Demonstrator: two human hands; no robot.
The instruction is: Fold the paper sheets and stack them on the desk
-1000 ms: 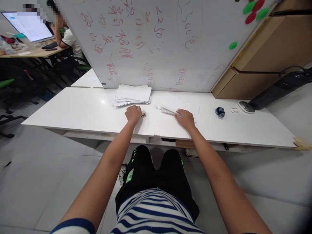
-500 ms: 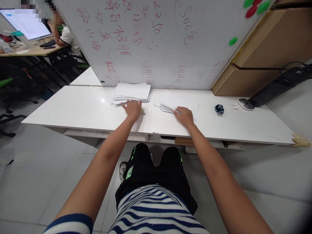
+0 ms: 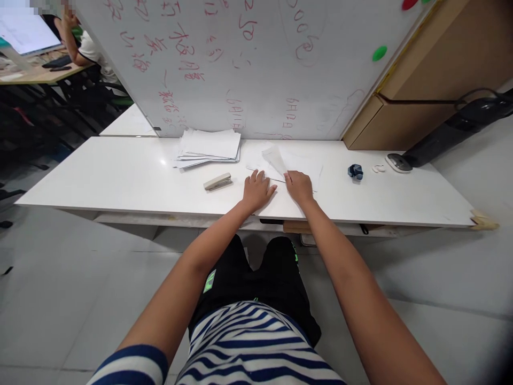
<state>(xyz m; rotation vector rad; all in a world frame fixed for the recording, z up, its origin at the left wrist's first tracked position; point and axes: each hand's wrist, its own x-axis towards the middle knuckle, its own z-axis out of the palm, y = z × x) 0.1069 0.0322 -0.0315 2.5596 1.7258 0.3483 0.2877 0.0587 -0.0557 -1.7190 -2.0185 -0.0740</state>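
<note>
Below the near edge of the white surface (image 3: 132, 184), a brown box (image 3: 295, 226) sits on the shelf (image 3: 136, 220). Stapler (image 3: 218, 182) lies left of the left hand (image 3: 257, 191), apart from it. Right side: dark-blue object (image 3: 355, 171), small white piece (image 3: 378, 168), mouse (image 3: 398, 162), all well clear of both hands. Stack (image 3: 210, 145) of paper lies behind the stapler, edges uneven. Whiteboard (image 3: 260, 80) with red writing blocks the far side; black cylinder (image 3: 441, 136) and cartons (image 3: 417, 125) to its right. Beyond, left: a seated person (image 3: 90, 49), a monitor (image 3: 26, 24).

Grip: left hand palm down, fingers spread, tips at the near edge of the flat sheet (image 3: 305, 162); exact contact cannot be told. Right hand (image 3: 298, 185) pinches the near end of a sheaf (image 3: 274, 159) between thumb and fingers; the sheaf's far end lies above the flat sheet.
</note>
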